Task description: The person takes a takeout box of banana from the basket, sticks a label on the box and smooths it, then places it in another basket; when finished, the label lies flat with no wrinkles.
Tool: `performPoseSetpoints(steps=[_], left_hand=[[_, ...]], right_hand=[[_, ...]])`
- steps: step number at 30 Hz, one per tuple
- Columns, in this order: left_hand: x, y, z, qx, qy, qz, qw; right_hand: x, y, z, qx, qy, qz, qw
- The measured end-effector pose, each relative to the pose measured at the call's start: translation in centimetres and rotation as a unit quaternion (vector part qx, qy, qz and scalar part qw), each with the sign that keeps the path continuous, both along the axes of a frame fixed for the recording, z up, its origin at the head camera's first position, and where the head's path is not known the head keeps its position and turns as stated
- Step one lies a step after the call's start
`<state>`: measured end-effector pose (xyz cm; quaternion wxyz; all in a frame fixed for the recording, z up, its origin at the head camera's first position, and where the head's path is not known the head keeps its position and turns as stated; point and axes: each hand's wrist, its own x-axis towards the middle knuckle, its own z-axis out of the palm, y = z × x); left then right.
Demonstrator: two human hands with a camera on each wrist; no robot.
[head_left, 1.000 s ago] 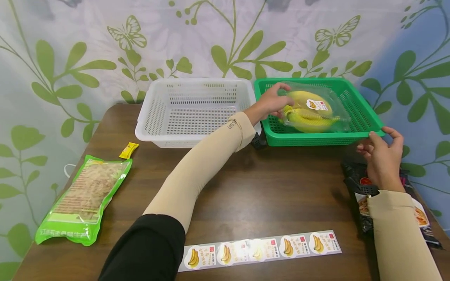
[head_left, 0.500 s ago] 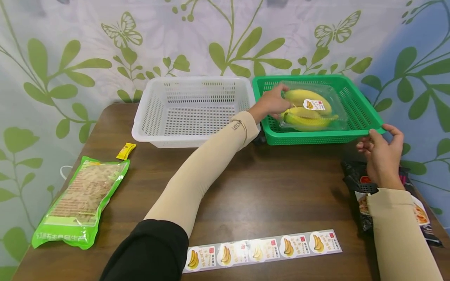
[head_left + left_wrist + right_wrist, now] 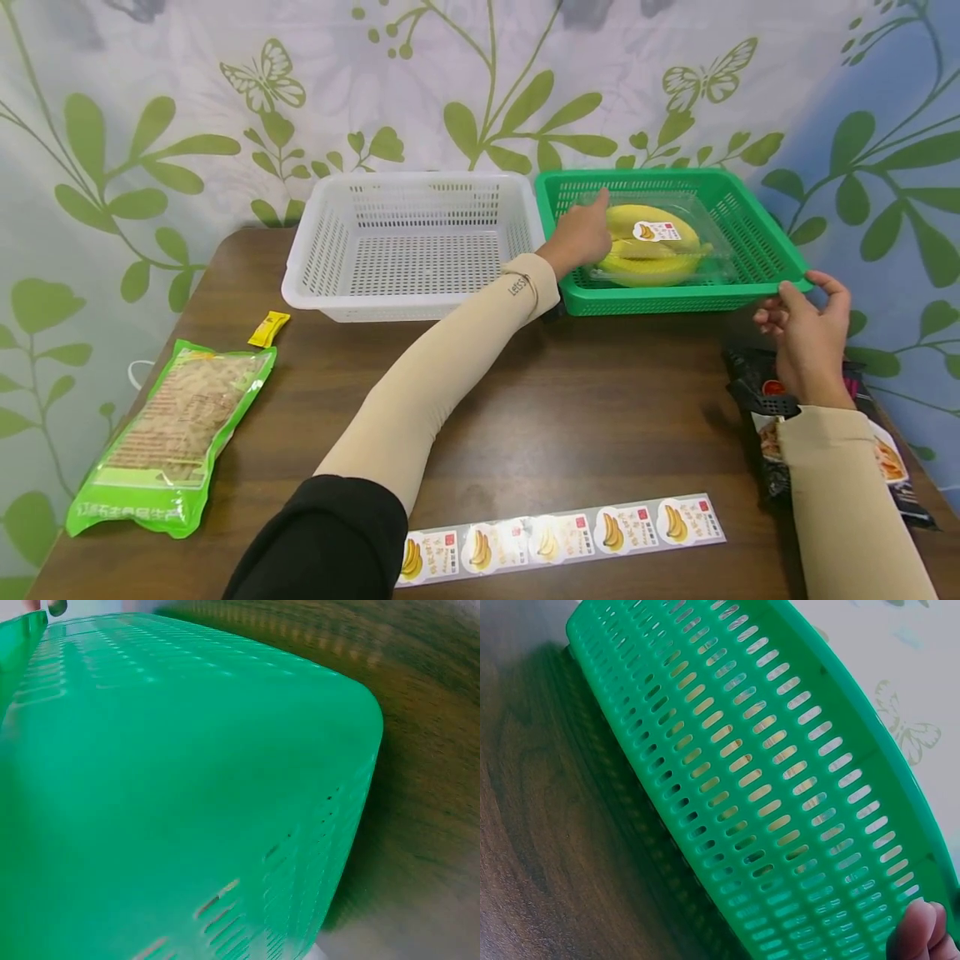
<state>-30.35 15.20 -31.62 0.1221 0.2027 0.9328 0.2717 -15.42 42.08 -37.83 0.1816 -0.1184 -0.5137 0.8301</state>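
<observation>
A clear plastic box of bananas (image 3: 651,262) with a banana sticker (image 3: 657,232) on its lid lies in the green basket (image 3: 675,300). My left hand (image 3: 581,237) is inside the basket's left side, over the box's left end. Its index finger points up and is straight, while the other fingers are hidden. In the left wrist view, the basket's side (image 3: 187,750) fills most of the picture. My right hand (image 3: 810,337) pinches the basket's front right corner. The right wrist view shows its fingertips (image 3: 917,928) at the rim.
A white basket (image 3: 427,304) stands left of the green one. A green-edged food bag (image 3: 180,425) and a small yellow packet (image 3: 268,328) lie at the left. A strip of banana stickers (image 3: 562,537) lies in front; black packets (image 3: 765,467) lie under the right arm.
The banana box has settled flatter and slightly left in the green basket. My left hand's thumb and fingers have come off its edge, the index now upright. My right hand stays at the corner.
</observation>
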Motion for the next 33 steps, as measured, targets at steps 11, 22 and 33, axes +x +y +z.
performPoseSetpoints(steps=[11, 22, 33], left_hand=[[2.7, -0.5, 0.4, -0.085, 0.164, -0.046, 0.9817], [8.4, -9.0, 3.4, -0.02, 0.293, -0.126, 0.9474], [12.9, -18.2, 1.8, 0.056, 0.32, -0.099, 0.9405]], right_hand=[[0.0, 0.1, -0.2, 0.015, -0.013, 0.003, 1.0], [-1.6, -0.1, -0.2, 0.046, -0.027, 0.019, 0.998], [-0.2, -1.7, 1.9, 0.3, -0.047, -0.173, 0.937]])
